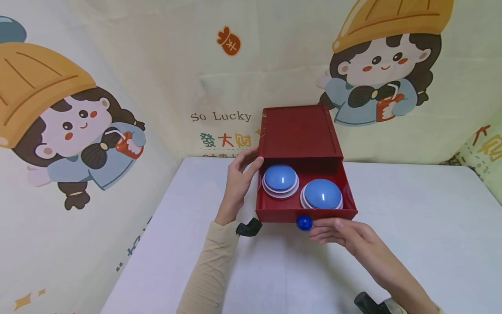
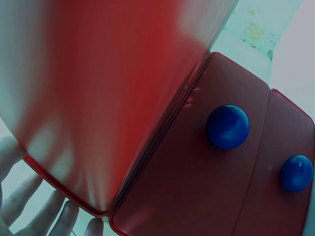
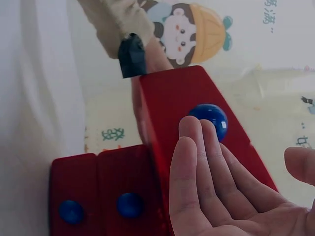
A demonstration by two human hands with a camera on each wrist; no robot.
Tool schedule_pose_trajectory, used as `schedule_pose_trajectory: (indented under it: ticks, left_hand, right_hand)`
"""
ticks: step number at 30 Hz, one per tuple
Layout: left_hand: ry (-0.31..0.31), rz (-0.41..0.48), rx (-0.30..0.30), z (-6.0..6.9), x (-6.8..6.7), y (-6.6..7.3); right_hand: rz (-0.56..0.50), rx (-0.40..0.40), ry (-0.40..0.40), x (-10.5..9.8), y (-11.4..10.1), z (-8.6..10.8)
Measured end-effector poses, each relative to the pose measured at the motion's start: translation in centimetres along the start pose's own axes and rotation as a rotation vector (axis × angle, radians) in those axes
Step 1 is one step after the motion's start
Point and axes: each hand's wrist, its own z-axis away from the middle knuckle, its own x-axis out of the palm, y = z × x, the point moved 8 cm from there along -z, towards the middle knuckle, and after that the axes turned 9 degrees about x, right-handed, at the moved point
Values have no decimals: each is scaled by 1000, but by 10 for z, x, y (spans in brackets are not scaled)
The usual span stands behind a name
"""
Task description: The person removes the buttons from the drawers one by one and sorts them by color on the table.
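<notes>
A red drawer cabinet (image 1: 300,131) stands on the table with its top drawer (image 1: 306,215) pulled out. Inside lie two round push buttons with blue domes on white bases, one at the left (image 1: 280,178) and one at the front right (image 1: 323,194). My left hand (image 1: 240,183) rests against the cabinet's left side, fingers extended along it. At the drawer's front, my right hand (image 1: 341,233) touches the blue round knob (image 1: 304,223) with straight fingertips, its thumb apart from the knob in the right wrist view.
Below the open drawer, two shut drawers carry blue knobs, an upper knob (image 2: 228,127) and a lower knob (image 2: 296,173). A white-covered table (image 1: 274,279) bears the cabinet. A cartoon-printed cloth (image 1: 164,87) hangs behind and at the left.
</notes>
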Motion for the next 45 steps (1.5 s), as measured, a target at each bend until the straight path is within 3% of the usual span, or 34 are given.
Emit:
schedule_pose_trajectory:
  ticks: [6, 15, 21, 24, 31, 38, 45]
  left_hand:
    - [13, 4, 11, -3, -4, -20]
    - [17, -5, 40, -3, -5, -19]
    - [24, 9, 31, -4, -5, -19]
    - [14, 10, 22, -4, -4, -15]
    - [-1, 0, 1, 3, -1, 12]
    - [5, 15, 2, -3, -4, -17]
    - [12, 15, 27, -5, -4, -22]
  right_hand:
    - [3, -51, -24, 0, -12, 4]
    - [30, -34, 18, -2, -27, 8]
    - [54, -106, 25, -1, -41, 9]
    - [57, -121, 29, -2, -45, 11]
    - [147, -86, 112, -12, -52, 15]
    - [222, -122, 170, -20, -66, 16]
    - [250, -113, 217, -27, -71, 13]
